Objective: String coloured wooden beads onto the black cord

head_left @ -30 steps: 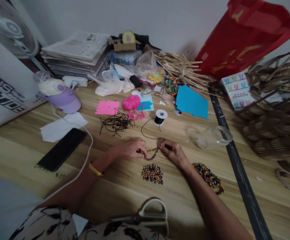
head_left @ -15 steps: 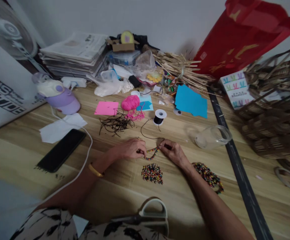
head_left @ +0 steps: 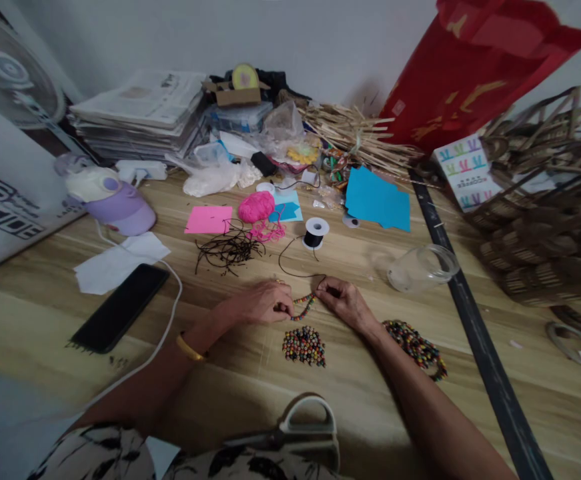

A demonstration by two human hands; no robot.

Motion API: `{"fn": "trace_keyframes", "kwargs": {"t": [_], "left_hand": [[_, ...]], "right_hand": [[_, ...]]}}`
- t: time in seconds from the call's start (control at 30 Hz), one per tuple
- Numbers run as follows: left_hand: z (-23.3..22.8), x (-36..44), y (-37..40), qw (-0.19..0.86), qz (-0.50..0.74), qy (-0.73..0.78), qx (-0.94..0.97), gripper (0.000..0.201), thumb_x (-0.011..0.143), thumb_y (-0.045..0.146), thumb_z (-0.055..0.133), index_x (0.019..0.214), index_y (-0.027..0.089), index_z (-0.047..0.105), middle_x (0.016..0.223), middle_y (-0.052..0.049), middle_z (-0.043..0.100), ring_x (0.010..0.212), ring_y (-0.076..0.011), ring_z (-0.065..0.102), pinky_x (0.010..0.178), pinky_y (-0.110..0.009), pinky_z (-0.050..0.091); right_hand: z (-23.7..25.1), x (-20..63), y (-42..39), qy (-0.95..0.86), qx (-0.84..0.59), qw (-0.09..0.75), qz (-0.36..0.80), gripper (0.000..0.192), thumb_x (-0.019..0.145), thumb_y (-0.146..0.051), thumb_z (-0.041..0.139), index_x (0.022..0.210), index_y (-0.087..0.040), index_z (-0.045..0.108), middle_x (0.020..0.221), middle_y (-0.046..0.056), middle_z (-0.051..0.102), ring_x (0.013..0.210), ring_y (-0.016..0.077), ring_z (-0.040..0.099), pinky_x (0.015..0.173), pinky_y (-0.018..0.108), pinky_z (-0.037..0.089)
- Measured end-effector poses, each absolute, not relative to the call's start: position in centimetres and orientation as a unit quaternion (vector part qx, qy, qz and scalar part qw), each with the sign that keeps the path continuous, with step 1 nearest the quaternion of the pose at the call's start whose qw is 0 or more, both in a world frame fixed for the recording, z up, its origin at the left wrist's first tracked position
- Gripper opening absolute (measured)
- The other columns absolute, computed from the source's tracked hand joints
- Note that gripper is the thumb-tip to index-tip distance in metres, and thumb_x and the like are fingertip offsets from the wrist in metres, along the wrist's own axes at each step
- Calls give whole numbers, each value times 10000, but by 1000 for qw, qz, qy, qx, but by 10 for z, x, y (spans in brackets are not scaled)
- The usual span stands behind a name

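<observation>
A short string of multicoloured beads [head_left: 304, 309] stretches in a loop between my two hands. My left hand [head_left: 270, 302] pinches its left end, fingers closed. At the other end, my right hand [head_left: 340, 299] grips the beads and the black cord together between thumb and fingers. From there the cord curves back to a white spool of black cord [head_left: 316, 233] standing beyond my hands. Just below the string lies a pile of loose beads [head_left: 304, 347]. Finished-looking bead strands [head_left: 415, 347] lie beside my right forearm.
Near the front edge lie scissors [head_left: 310, 427]. A glass jar [head_left: 420, 268] rests on its side at the right, near woven baskets [head_left: 525, 253]. Black cord scraps [head_left: 227, 250], pink yarn [head_left: 256, 207] and blue paper [head_left: 377, 199] lie farther back. A phone [head_left: 120, 308] sits at the left.
The view has shifted slightly, so the surroundings sit a little differently in the picture. Both hands keep their hold on the bead string, with hardly any movement.
</observation>
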State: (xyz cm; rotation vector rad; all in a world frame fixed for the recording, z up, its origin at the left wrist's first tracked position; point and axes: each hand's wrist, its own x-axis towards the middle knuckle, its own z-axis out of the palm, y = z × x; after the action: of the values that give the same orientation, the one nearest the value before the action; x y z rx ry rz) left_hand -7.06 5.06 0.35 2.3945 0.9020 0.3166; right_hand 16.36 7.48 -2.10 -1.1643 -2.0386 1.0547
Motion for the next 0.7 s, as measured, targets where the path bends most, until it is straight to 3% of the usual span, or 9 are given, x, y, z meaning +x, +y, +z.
{"fn": "trace_keyframes", "kwargs": {"t": [0.7], "left_hand": [[8, -57, 45, 246, 106, 341, 901, 86, 831, 197, 612, 792, 176, 686, 784, -27, 622, 777, -142, 569, 724, -233, 394]], "right_hand": [[-19, 165, 77, -771, -418, 282, 389, 211, 845, -308, 521, 715, -156, 587, 649, -7, 546, 595, 114, 447, 573, 221, 333]]}}
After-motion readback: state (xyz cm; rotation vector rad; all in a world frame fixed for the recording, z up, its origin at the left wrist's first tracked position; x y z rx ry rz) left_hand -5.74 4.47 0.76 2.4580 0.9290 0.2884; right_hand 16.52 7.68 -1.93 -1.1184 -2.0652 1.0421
